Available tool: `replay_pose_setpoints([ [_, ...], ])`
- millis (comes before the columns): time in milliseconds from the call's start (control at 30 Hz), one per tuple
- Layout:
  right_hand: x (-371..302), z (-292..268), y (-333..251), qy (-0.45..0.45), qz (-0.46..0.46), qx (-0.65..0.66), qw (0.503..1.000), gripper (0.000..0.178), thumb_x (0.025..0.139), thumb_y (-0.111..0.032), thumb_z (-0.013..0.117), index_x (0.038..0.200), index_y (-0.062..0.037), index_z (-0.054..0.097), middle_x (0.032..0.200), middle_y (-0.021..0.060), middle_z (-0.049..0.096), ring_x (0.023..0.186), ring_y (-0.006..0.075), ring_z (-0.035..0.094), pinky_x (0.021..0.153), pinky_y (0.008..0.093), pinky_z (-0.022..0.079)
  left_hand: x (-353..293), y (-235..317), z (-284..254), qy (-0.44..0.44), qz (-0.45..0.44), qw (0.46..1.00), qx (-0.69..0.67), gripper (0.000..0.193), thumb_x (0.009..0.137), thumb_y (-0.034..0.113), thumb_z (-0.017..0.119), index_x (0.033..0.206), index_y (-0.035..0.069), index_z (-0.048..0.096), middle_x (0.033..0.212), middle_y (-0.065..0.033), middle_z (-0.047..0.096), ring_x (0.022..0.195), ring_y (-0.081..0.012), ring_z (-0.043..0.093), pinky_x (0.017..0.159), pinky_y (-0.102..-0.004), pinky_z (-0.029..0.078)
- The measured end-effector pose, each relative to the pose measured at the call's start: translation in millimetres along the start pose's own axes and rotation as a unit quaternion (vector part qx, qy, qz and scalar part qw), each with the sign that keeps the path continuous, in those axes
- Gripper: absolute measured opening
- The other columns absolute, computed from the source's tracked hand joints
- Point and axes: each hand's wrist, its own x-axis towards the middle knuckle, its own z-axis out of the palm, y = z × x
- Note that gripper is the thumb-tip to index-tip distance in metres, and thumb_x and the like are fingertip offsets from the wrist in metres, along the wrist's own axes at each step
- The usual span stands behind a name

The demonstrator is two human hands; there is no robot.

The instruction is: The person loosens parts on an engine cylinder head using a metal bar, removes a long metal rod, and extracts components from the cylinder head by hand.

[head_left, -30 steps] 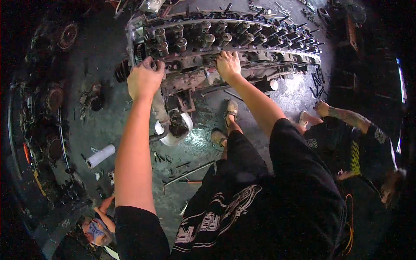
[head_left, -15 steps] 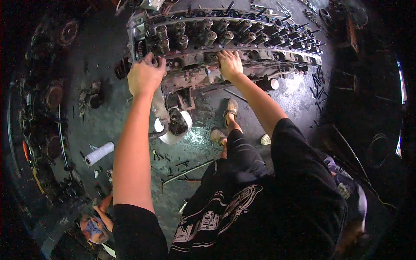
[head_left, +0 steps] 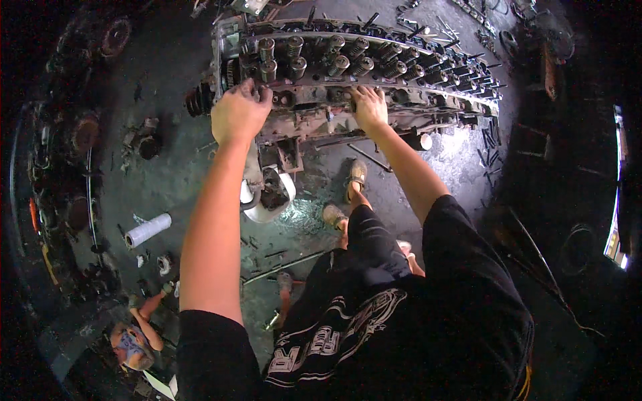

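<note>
A large engine [head_left: 314, 95] lies across the upper middle, with rows of valve springs [head_left: 340, 65] and upright studs along its top. My left hand [head_left: 239, 112] is closed over its near edge at the left end, fingers curled on the dark metal beside a spring. My right hand [head_left: 370, 109] bears on the same edge near the middle, fingers bent over the rim; the thumb is partly hidden. Both arms are stretched forward. No loose part or tool shows in either hand.
Below the engine's left end stands a cut white container [head_left: 289, 190]. A white roll [head_left: 148, 230] lies on the floor at left. A co-worker [head_left: 137, 347] is low at the lower left. Dark rods [head_left: 489, 157] lie scattered right of the engine.
The engine and both my hands sit slightly further right and lower in view; the hands keep their places on the edge. The co-worker at lower left has shifted, an arm raised higher.
</note>
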Motion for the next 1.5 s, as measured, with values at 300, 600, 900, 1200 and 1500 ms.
replay_pose_setpoints([
  [300, 11.5, -13.7, -11.9, -0.124, 0.023, -0.058, 0.990, 0.041, 0.084, -0.020, 0.054, 0.125, -0.0144, 0.056, 0.118, 0.0054, 0.059, 0.116, 0.0204, 0.051, 0.100, 0.0404, 0.033, -2.8, 4.5, -2.1, 0.037, 0.030, 0.999, -0.005, 0.040, 0.082, 0.047, 0.054, 0.097, 0.013, 0.068, 0.087, -0.0104, 0.069, 0.078, -0.0322, 0.066, 0.070, -0.0436, 0.054],
  [600, 6.7, 7.2, -12.6, -0.015, -0.027, -0.105, 0.994, 0.035, 0.089, -0.035, 0.051, 0.113, -0.0123, 0.062, 0.114, 0.0054, 0.062, 0.111, 0.0227, 0.054, 0.094, 0.0416, 0.037, -5.9, -11.4, -1.6, 0.078, 0.018, 0.996, 0.035, 0.042, 0.084, 0.048, 0.051, 0.106, 0.016, 0.068, 0.090, -0.0103, 0.070, 0.081, -0.0306, 0.067, 0.072, -0.0429, 0.054],
  [900, 13.8, 31.5, 35.7, 0.018, -0.090, -0.066, 0.994, 0.050, 0.087, -0.039, 0.059, 0.125, -0.0069, 0.056, 0.127, 0.0115, 0.058, 0.115, 0.0260, 0.055, 0.094, 0.0421, 0.042, 1.1, -12.9, 0.2, -0.080, -0.008, 0.985, -0.154, 0.043, 0.077, 0.049, 0.059, 0.100, 0.014, 0.071, 0.092, -0.0142, 0.068, 0.085, -0.0320, 0.067, 0.075, -0.0432, 0.054],
  [1200, 15.8, 35.6, 23.5, -0.073, 0.008, -0.142, 0.987, 0.052, 0.082, -0.028, 0.061, 0.130, -0.0104, 0.053, 0.136, 0.0060, 0.051, 0.126, 0.0210, 0.047, 0.109, 0.0458, 0.028, -4.6, -12.9, 8.4, 0.005, 0.050, 0.991, -0.127, 0.041, 0.077, 0.046, 0.057, 0.090, 0.009, 0.071, 0.080, -0.0138, 0.068, 0.077, -0.0327, 0.067, 0.071, -0.0437, 0.054],
  [1500, 5.9, 17.5, 19.0, -0.044, 0.006, -0.161, 0.986, 0.064, 0.077, -0.047, 0.069, 0.129, -0.0122, 0.054, 0.131, 0.0050, 0.055, 0.121, 0.0200, 0.051, 0.102, 0.0408, 0.036, -8.1, -9.4, -2.1, -0.032, 0.036, 0.986, -0.158, 0.043, 0.078, 0.048, 0.058, 0.094, 0.011, 0.071, 0.084, -0.0153, 0.068, 0.082, -0.0331, 0.067, 0.073, -0.0455, 0.054],
])
